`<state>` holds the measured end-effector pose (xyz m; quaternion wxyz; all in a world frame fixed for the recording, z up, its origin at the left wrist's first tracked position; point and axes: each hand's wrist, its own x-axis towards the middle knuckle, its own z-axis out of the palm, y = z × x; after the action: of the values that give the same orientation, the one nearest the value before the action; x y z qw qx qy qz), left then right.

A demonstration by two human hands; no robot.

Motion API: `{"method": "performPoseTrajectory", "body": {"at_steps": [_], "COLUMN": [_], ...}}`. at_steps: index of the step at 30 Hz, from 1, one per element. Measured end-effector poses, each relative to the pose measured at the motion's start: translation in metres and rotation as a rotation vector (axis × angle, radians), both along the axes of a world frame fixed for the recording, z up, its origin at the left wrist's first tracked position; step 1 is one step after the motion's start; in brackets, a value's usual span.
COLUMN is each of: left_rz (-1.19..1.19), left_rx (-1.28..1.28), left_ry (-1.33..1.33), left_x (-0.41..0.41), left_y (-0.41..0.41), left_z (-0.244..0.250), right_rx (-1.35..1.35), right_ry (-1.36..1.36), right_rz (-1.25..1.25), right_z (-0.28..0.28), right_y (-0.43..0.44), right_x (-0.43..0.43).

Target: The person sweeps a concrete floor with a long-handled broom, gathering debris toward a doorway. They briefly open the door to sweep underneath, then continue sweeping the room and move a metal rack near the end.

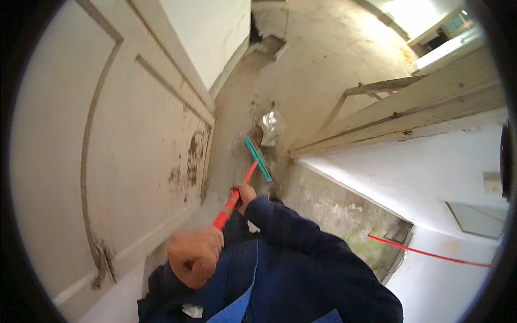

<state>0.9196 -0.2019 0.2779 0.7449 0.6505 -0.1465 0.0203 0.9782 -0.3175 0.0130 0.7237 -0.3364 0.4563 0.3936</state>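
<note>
Both hands grip the red handle [224, 216] of a long-handled floor tool. My left hand [196, 254] is closed around its near end, close to my body. Farther down the shaft, my right hand [245, 194] wraps around it. The teal crossbar head [258, 159] rests at floor level in the doorway; whether it is a squeegee or a broom cannot be told. Just beyond it lies a crumpled clear plastic bag [271, 123], with a dark patch beside it.
A worn, peeling white door [133, 133] stands close on my left. The wooden door frame [396, 113] rises on the right. What looks like a dustpan [274, 45] sits farther in by the wall. A thin red pole [436, 253] crosses the right side above mossy concrete [343, 216].
</note>
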Motion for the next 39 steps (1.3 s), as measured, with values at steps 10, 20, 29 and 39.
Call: {"method": "performPoseTrajectory", "body": {"at_steps": [10, 20, 29, 39], "left_rz": [0.346, 0.545, 0.469, 0.539], "left_rx": [0.102, 0.477, 0.112, 0.062], "left_ry": [0.136, 0.52, 0.005, 0.027], "left_x": [-0.026, -0.029, -0.017, -0.025], "left_y": [-0.07, -0.097, -0.1, -0.11], "left_z": [-0.004, -0.017, -0.043, -0.124], "right_rx": [0.224, 0.37, -0.032, -0.237], "right_ry": [0.257, 0.326, -0.124, -0.293], "right_rz": [0.562, 0.83, 0.797, 0.647], "right_z": [-0.027, -0.086, -0.066, -0.131], "right_y": [-0.011, -0.028, -0.049, -0.075], "right_x": [-0.063, -0.12, -0.03, 0.097]}}
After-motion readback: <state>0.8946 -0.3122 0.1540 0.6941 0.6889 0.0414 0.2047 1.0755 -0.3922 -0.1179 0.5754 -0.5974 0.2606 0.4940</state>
